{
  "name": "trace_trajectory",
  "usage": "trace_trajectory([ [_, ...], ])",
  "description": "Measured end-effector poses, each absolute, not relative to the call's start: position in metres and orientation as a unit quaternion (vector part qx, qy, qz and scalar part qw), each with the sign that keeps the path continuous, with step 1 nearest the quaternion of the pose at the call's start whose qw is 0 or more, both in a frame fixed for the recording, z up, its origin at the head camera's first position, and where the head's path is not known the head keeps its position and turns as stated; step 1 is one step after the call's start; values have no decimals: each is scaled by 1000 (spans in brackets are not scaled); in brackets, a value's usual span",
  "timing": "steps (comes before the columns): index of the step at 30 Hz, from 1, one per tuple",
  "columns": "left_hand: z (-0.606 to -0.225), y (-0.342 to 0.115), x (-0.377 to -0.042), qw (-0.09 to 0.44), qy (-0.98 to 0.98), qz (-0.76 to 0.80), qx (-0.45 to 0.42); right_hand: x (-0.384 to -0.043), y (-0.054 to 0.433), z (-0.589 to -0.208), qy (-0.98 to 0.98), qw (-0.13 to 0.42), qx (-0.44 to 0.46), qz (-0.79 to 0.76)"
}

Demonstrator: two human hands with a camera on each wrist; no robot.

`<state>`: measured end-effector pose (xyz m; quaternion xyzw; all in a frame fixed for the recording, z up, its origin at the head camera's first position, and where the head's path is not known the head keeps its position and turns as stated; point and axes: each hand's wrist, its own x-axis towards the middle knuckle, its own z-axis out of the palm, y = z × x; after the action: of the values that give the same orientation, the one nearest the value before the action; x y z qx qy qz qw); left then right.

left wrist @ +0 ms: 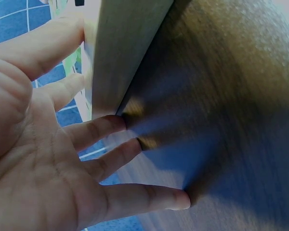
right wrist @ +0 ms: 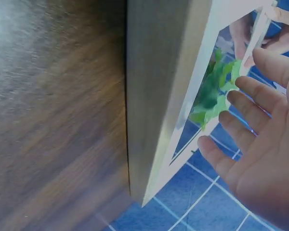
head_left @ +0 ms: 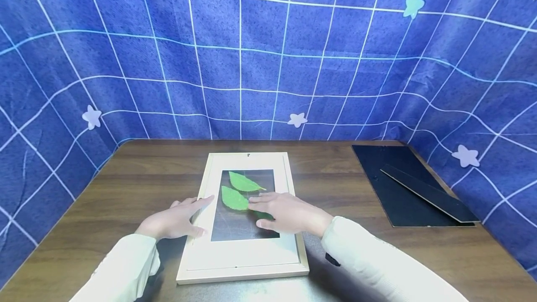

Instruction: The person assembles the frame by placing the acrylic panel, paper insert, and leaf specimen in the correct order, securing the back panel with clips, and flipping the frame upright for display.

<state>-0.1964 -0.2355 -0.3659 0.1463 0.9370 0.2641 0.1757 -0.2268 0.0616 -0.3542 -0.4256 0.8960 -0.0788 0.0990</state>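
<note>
- Hanging behind and around everything, a blue cloth (head_left: 209, 69) carries a pale grid and scattered star shapes.
- Below it spreads the wood-grain counter (head_left: 335, 176).
- Mid-counter, between both hands, lies a pale frame (head_left: 243, 277) — flat, with a wide white border (head_left: 247, 253) round a dark, see-through window (head_left: 239, 229).
- Toward the right lies a black board (head_left: 390, 195), a narrower black strip (head_left: 432, 196) slanting across it.
- White sleeves cover both arms; faint marks on the right sleeve (head_left: 373, 260) are too small to read.
- Left hand (head_left: 178, 218): fingers spread, thumb and forefinger at the frame's left edge.
- Right hand (head_left: 287, 211): fingers straight and slightly parted over the window — whether they touch it, I cannot tell.
- Two green leaves show at the window: an upper leaf (head_left: 243, 182) and a lower leaf (head_left: 232, 199), its tip at the right fingers.
</note>
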Motion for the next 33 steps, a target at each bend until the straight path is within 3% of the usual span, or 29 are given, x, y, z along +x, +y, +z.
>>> trace_trajectory([
  [8,-366,-234,-196,179,939,258,137,-227,42,-359,904,124,-407,-34],
  [33,-368,-235,-199,182,942,252,126,-223,22,-358,907,106,-405,-55],
])
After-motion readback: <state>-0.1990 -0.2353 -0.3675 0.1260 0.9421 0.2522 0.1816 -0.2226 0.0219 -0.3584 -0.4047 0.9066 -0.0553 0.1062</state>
